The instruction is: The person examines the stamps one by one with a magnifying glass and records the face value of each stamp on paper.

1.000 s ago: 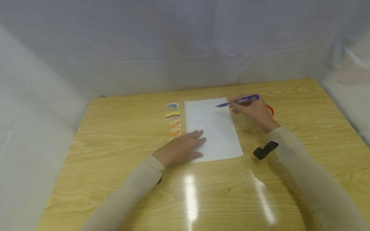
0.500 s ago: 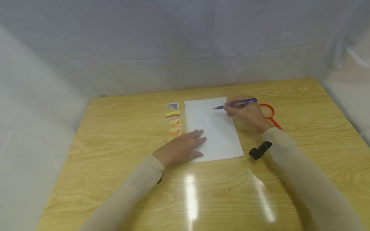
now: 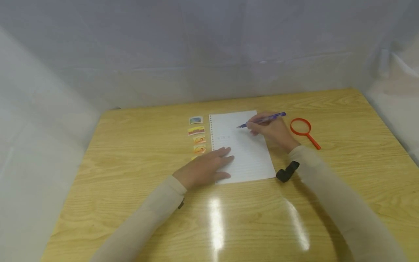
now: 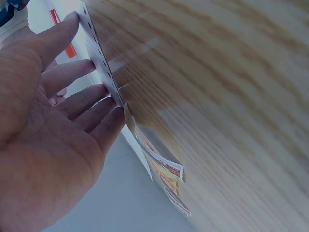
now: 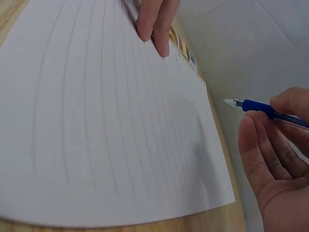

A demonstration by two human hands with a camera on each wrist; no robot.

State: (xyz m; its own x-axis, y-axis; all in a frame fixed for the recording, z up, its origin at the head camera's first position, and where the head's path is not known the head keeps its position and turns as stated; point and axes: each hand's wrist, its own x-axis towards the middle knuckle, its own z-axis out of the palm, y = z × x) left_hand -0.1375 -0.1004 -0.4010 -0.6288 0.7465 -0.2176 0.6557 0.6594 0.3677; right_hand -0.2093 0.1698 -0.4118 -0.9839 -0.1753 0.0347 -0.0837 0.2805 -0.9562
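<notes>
A sheet of lined, hole-punched paper [image 3: 252, 160] lies on the table. My left hand [image 3: 204, 169] rests across its lower left edge, fingers spread; the left wrist view also shows this hand [image 4: 53, 140], its palm side visible. My right hand [image 3: 275, 131] pinches a blue pen [image 3: 241, 126] over the upper part of the sheet. In the right wrist view the pen [image 5: 258, 107] sits between thumb and fingers, its tip apart from the paper. Faint marks show on the sheet. Left of it several stamps [image 3: 196, 130] form a column, the lowest partly hidden by my left hand.
To the right of the sheet lies a red magnifying glass [image 3: 313, 141], its handle towards the near right. The wooden table [image 3: 137, 145] is bordered by pale sheeting [image 3: 212, 51] at the back and sides.
My right hand has moved left and slightly nearer with the pen, over the sheet. The magnifying glass, partly covered before, is now fully visible. My left hand has stayed still.
</notes>
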